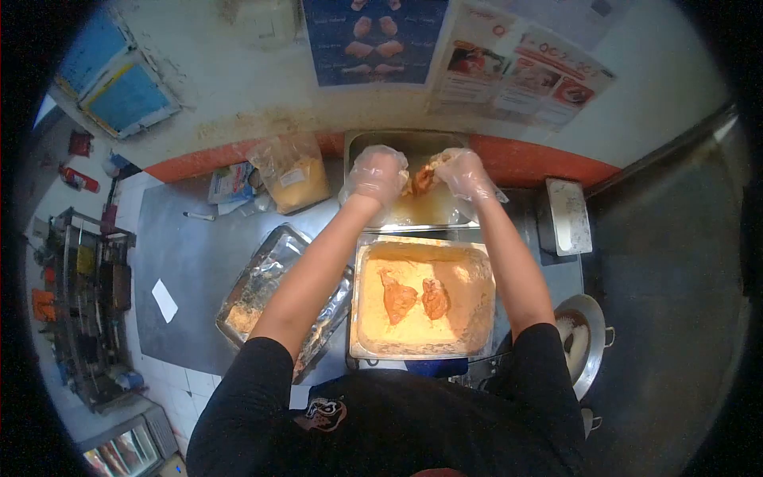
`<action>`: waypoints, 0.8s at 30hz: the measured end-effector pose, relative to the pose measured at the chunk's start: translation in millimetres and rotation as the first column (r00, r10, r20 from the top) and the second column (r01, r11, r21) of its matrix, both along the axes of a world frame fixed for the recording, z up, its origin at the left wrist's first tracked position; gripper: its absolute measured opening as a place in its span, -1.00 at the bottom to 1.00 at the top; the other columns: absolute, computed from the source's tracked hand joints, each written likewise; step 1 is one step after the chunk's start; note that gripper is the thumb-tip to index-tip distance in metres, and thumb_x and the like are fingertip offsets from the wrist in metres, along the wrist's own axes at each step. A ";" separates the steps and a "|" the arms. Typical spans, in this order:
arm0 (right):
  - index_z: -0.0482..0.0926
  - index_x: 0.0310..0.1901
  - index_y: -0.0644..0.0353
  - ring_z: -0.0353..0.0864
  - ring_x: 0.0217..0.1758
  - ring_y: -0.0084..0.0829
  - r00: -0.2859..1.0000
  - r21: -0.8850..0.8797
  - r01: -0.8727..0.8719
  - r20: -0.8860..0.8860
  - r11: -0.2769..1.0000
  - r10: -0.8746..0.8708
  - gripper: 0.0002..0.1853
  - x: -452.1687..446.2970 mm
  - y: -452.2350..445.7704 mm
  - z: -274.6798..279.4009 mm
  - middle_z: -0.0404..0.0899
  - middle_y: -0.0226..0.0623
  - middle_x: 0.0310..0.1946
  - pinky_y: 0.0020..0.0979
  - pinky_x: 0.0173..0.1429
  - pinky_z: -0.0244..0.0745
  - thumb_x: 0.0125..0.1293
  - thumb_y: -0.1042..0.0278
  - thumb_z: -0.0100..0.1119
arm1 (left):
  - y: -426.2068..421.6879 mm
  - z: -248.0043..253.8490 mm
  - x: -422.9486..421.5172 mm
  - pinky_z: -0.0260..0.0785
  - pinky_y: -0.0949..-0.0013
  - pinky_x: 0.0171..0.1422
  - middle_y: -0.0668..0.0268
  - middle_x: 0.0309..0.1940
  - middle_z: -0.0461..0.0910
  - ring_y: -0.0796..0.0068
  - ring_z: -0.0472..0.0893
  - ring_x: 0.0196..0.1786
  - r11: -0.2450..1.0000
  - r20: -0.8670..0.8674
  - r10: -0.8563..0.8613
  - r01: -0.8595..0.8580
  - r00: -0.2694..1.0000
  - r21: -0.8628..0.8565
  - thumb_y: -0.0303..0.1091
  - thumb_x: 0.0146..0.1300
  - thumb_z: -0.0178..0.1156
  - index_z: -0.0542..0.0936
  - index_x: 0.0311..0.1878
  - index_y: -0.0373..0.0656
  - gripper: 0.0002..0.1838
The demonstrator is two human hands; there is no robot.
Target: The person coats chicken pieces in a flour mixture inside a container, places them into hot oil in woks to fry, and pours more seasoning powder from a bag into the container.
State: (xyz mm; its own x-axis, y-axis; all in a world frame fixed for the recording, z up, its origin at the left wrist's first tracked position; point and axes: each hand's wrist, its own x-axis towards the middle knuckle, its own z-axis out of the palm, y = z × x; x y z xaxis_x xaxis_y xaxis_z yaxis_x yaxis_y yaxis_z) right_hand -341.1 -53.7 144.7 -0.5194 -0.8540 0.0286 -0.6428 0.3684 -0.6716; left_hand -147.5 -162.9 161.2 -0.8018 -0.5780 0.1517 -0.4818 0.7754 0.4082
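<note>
Blue poster (375, 44): on the wall (230, 95) facing me.
Marker (199, 216): lying on the desk (183, 254) to my left.
White slip (164, 300): on that desk, nearer me.
Rack (89, 298): beyond the desk, on my left.

Uneven illumination; wide-angle distortion.
Bright, warm light strikes the flour pan (421, 350); shadow covers its far edge and near right corner. Glare marks the foil (278, 253). The wall (238, 95) bows at its base; black vignetting fills the view's corners. Poster print (520, 75) is soft.
</note>
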 end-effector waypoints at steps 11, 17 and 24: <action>0.74 -0.34 0.24 0.67 -0.39 -0.45 0.983 -0.248 0.175 0.100 0.953 -0.155 -0.91 12.8 19.4 -49.5 0.74 -0.28 -0.44 -0.32 -0.24 0.58 0.09 0.46 0.37 | 7.9 -56.4 0.2 0.51 0.05 0.11 0.09 -0.19 0.71 0.04 0.68 -0.05 0.996 -0.088 0.092 -0.093 0.992 -0.004 -0.14 0.19 0.31 0.75 -0.18 -0.01 -0.77; 0.72 -0.32 0.22 0.64 -0.38 -0.55 0.891 -0.138 0.300 0.394 0.944 -0.226 -0.94 47.7 65.3 6.1 0.72 -0.33 -0.43 -0.45 -0.28 0.57 0.14 0.53 0.37 | 38.6 -10.0 42.3 0.52 0.13 0.05 0.11 -0.22 0.72 0.07 0.68 -0.17 0.994 -0.325 0.087 -0.061 0.942 0.089 -0.18 0.11 0.33 0.75 -0.17 -0.05 -0.74; 0.69 -0.21 0.38 0.70 -0.36 -0.48 0.699 -0.199 0.159 0.714 0.967 0.032 -0.87 94.4 149.5 57.3 0.72 -0.17 -0.38 -0.43 -0.26 0.61 0.18 0.59 0.29 | 121.4 35.0 108.1 0.43 0.18 0.25 0.26 -0.05 0.71 0.20 0.58 0.15 0.998 -0.222 -0.028 0.041 0.975 0.057 -0.13 0.28 0.22 0.73 -0.02 0.04 -0.72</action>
